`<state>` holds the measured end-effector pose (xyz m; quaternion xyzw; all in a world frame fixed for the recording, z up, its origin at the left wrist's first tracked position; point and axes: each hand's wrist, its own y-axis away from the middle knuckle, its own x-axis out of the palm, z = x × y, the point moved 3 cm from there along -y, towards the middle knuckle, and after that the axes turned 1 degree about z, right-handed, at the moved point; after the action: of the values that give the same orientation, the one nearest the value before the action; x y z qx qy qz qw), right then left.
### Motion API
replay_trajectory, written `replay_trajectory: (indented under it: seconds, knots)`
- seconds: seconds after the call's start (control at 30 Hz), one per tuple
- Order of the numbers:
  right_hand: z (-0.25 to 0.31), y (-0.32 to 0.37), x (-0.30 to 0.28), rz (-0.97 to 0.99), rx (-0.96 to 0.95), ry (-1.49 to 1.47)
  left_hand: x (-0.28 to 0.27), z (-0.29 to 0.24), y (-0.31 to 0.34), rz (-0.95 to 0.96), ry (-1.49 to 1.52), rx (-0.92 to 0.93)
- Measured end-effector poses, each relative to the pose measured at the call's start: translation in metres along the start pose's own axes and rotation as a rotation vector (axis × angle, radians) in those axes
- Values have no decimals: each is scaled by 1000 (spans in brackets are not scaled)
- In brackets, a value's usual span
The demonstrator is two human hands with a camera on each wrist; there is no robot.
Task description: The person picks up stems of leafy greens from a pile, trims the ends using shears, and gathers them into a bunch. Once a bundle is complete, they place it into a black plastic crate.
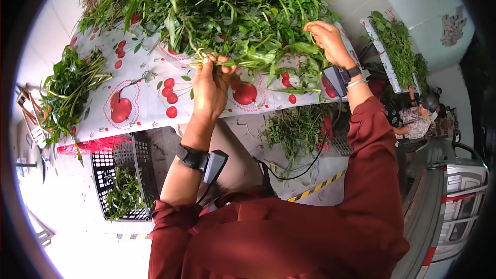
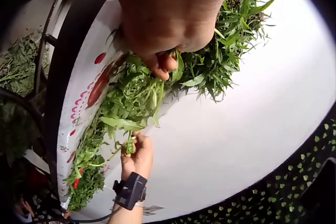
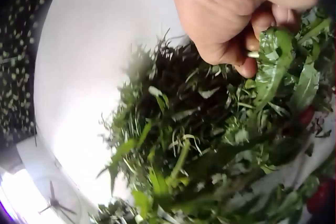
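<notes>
Both hands are over a heap of leafy greens (image 1: 227, 0) spread on a white tablecloth (image 1: 93, 126) printed with red fruit. My left hand (image 1: 212, 88) pinches the pale stem ends of some leafy greens (image 1: 256, 58) near the cloth's front edge, their leaves trailing right. To the right and a little farther back, my right hand (image 1: 330, 44) pinches a leafy green stem between thumb and fingers. The right wrist view shows a pale stem end at the fingertips of that hand (image 3: 231, 24), with a broad wet leaf (image 3: 275, 61) just beside them.
A separate bunch of greens (image 1: 72, 82) lies at the table's left end. Below stands a black plastic crate (image 1: 98, 186) with greens inside; more greens (image 1: 294, 129) are under the front edge. At right are another table's greens (image 1: 395, 46), a person (image 1: 416, 121) and a vehicle (image 1: 460, 212).
</notes>
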<state>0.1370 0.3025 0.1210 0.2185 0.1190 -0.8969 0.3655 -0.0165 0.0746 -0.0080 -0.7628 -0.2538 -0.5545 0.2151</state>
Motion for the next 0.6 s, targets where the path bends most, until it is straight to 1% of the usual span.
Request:
replay_trajectory:
  seconds: [0.03, 0.07, 0.1, 0.13, 0.17, 0.2, 0.27, 0.33, 0.37, 0.43, 0.5, 0.57, 0.6]
  knots:
    - [7, 2, -4, -16, -4, 5, 1, 1, 0, -41, -40, -13]
    - [14, 4, -5, 2, -56, -48, 3, 2, 1, -21, -51, -5]
    - [24, 7, -6, 20, -108, -101, 6, 2, 2, -65, -92, -12]
    - [38, 10, -5, 50, -183, -71, 6, 3, 2, -51, -97, -13]
    - [48, 11, -4, 58, -220, -66, 4, 3, 1, -37, -105, -11]
    - [59, 12, -3, 53, -255, -49, 1, 4, -2, 15, -116, -16]
    - [75, 14, 9, 57, -300, -55, 1, 5, -1, 33, -154, -32]
    - [89, 13, 27, 93, -399, 110, 7, 2, 2, 25, -192, -62]
    - [89, 10, 38, 169, -448, 116, 10, 2, 3, 34, -217, -62]
    - [95, 13, 64, 254, -593, 338, 10, 3, 3, 42, -240, -74]
    - [88, 14, 91, 296, -615, 370, 10, 4, 3, 51, -246, -68]
    - [78, 14, 114, 336, -480, 321, 12, 2, 3, 73, -230, -56]
    - [77, 14, 122, 352, -516, 278, 14, 2, 4, 80, -230, -57]
